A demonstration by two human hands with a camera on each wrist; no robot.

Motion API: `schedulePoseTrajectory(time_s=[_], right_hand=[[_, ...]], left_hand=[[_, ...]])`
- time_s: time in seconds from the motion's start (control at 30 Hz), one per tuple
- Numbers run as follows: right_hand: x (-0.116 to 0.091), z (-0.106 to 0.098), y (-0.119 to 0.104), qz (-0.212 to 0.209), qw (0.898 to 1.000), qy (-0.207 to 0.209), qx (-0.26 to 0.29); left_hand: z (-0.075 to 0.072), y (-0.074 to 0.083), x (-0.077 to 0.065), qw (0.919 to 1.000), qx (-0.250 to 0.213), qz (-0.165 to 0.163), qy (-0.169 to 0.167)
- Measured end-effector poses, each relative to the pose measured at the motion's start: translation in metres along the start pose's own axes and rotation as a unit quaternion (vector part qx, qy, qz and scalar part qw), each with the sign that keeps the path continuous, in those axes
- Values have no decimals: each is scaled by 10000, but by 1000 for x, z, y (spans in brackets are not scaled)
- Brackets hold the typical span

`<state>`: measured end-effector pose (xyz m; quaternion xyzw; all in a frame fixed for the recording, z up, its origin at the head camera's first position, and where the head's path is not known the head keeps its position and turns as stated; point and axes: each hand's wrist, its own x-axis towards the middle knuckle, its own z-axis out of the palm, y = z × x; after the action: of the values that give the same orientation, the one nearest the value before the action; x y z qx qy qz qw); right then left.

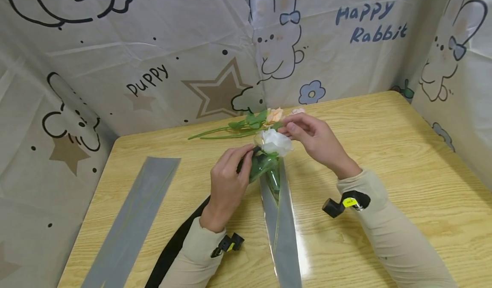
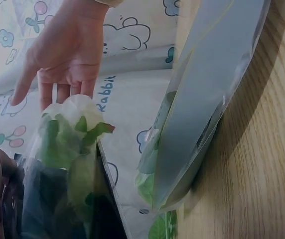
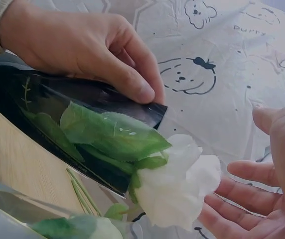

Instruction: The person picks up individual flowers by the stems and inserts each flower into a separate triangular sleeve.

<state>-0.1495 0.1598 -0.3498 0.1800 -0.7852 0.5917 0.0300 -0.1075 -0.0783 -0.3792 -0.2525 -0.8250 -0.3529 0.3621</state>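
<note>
By the fingers of the left hand, the black sleeve is pinched, its white rose held just beside the right hand's parted, empty fingers. Seemingly the rose is being settled; a steady pinch is called for. Well left of the fingers, a grey sleeve is laid on the counter.

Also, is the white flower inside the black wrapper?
Partly in: its leaves lie mostly inside; the bloom sticks out past the black edge.

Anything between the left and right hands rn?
Yes, the white rose, sticking out of the black sleeve that the left hand pinches. The right wrist view shows it, right hand on the flower's other side.
</note>
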Motion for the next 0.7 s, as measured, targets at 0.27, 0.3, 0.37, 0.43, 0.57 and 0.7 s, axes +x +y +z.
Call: schedulePoseTrajectory(time_s=[0.27, 0.3, 0.37, 0.43, 0.57, 0.7], right_hand=[[-5, 8, -8, -68, 9995, -309, -40], [-6, 9, -8, -59, 9994, -330, -56], [-6, 10, -9, -23, 9993, -352, -111], [-7, 11, -9, -14, 9992, -367, -183], [-9, 14, -11, -78, 9987, -431, -250], [-11, 18, -14, -144, 9980, -554, -286]], left_hand=[[0, 0, 0, 10000, -37, 44, 4], [0, 1, 0, 10000, -55, 56, 2], [0, 1, 0, 10000, -69, 65, 2], [0, 1, 0, 10000, -68, 56, 8], [0, 1, -1, 10000, -47, 38, 2], [0, 1, -1, 10000, -35, 50, 4]])
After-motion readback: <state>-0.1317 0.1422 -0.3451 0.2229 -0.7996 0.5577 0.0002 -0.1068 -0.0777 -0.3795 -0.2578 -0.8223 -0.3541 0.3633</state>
